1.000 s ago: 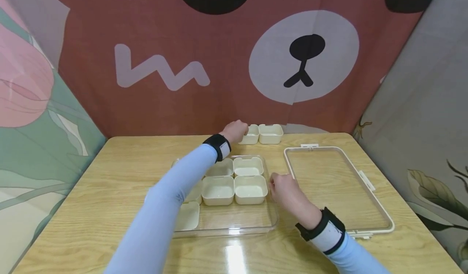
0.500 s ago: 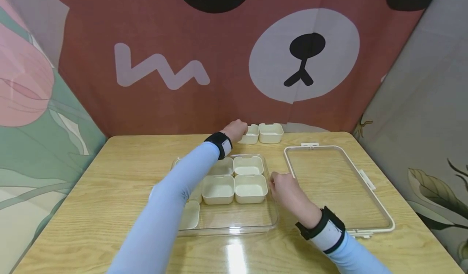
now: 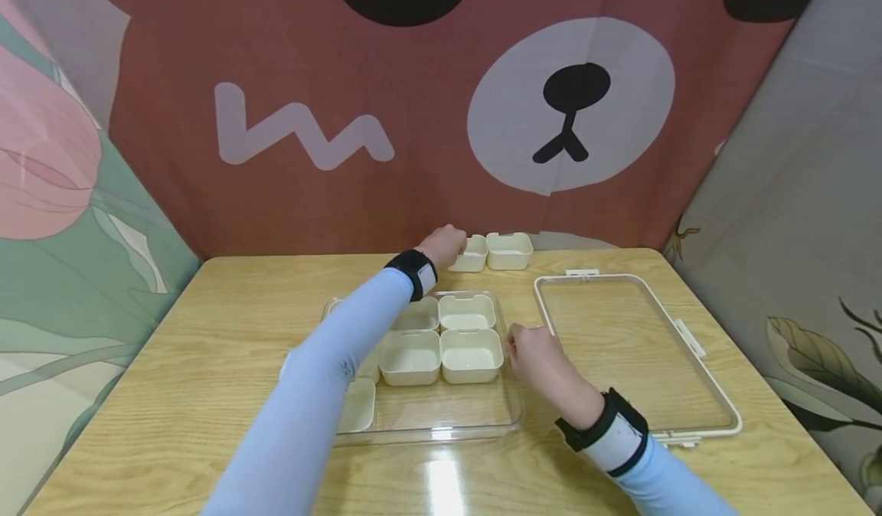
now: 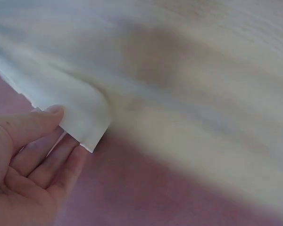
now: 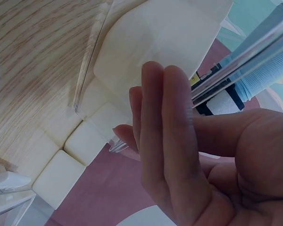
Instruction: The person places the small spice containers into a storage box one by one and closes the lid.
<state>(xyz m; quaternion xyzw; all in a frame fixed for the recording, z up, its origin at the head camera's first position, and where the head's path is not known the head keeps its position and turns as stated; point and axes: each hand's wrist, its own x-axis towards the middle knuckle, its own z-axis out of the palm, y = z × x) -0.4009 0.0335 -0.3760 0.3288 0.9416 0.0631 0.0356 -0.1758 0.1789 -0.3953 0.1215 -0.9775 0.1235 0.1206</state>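
Near the head view's upper centre, the left hand pinches a cream bin; a slipping pinch might knock another bin. The right hand, fingers together but hold unclear, could jar the clear tray by shifting.

I'm at a pale wood-grain table, rust-brown cloth backdrop w/ cartoon bear print just past its far edge; pink-and-green floral fabric on my L, grey leaf-print fabric on my R. So, a draped-off booth; home or studio, can't tell.
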